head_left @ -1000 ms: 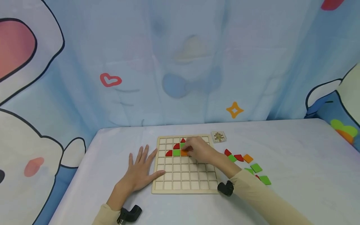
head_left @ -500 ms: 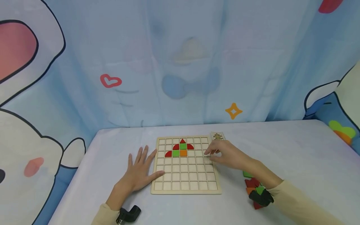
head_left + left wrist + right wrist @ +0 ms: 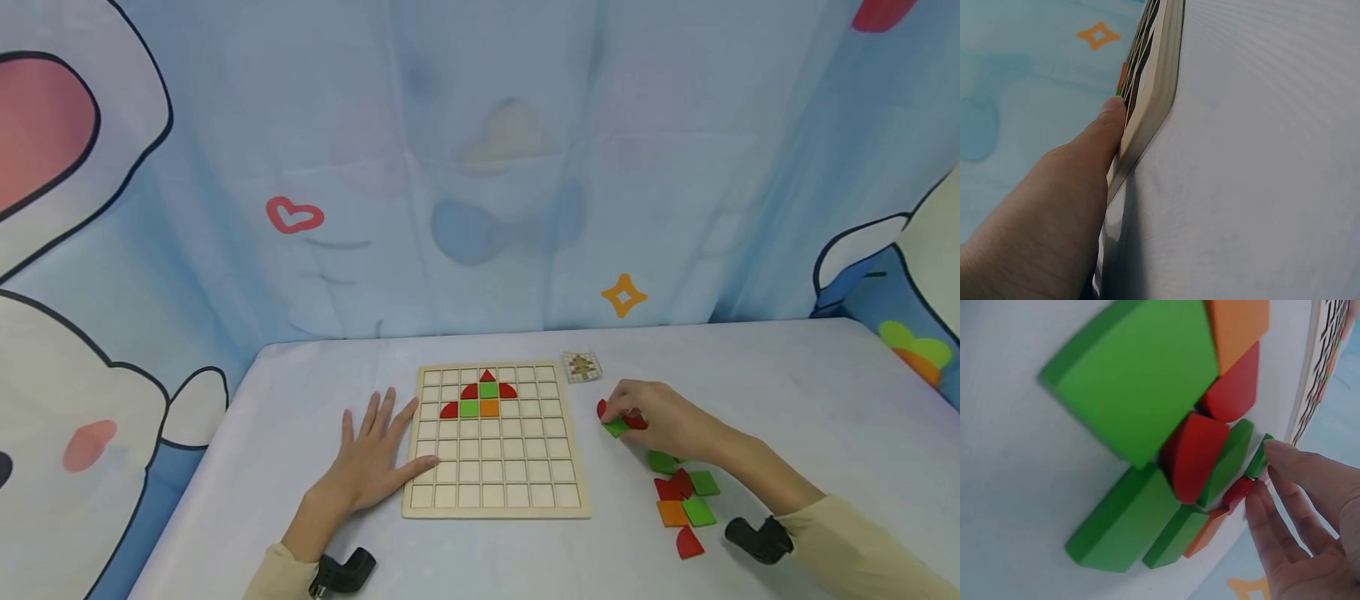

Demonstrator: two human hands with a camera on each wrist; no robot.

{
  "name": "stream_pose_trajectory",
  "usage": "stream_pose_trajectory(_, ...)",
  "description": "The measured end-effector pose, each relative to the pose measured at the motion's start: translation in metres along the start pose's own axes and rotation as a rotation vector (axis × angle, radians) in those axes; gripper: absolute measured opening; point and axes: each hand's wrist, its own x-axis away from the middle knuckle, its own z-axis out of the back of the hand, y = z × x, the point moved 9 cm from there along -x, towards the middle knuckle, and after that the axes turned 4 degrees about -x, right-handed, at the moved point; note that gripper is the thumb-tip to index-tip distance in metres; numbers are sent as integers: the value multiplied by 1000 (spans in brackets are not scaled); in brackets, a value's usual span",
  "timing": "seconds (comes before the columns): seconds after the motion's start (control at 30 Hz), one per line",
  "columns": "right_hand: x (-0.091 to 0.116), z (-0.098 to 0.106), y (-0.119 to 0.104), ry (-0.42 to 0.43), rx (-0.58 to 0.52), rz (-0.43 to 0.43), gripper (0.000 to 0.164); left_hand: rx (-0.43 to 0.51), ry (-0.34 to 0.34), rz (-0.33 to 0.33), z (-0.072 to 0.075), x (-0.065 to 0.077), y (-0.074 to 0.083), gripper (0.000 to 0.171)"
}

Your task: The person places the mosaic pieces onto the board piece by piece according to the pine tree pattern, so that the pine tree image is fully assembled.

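Note:
My left hand (image 3: pixel 378 458) lies with spread fingers at the left edge of the wooden grid board (image 3: pixel 495 513); its thumb (image 3: pixel 1113 106) rests on the board's edge in the left wrist view. Red, green and one orange tile (image 3: pixel 489 408) sit in the board's upper cells. My right hand (image 3: pixel 663 421) is bent down over a green square tile (image 3: pixel 617 427) and red tiles right of the board. In the right wrist view, its thumb touches the green tile (image 3: pixel 1259 457), with fingertips at a red tile (image 3: pixel 1237 492). I cannot tell whether it pinches one.
More loose tiles lie nearer the front right: green squares (image 3: pixel 699 512), an orange square (image 3: pixel 672 513) and a red rounded piece (image 3: pixel 688 543). A small pattern card (image 3: pixel 582 367) lies by the board's upper right corner. A patterned blue curtain (image 3: pixel 495 208) hangs behind the table.
My right hand has left the board and moved right to the loose tiles. A red rounded tile now shows beside the upper green one. The left hand stays in place.

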Motion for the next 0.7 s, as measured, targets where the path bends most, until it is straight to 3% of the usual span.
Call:
stream_pose_trajectory(0.3, -3, -1, 4, 16, 5, -29, 25, 1, 8, 5, 1, 0, -1, 92)
stream_pose_trajectory(0.7, -13, -5, 1, -69, 6, -33, 22, -8, 9, 6, 0, 0, -1, 93)
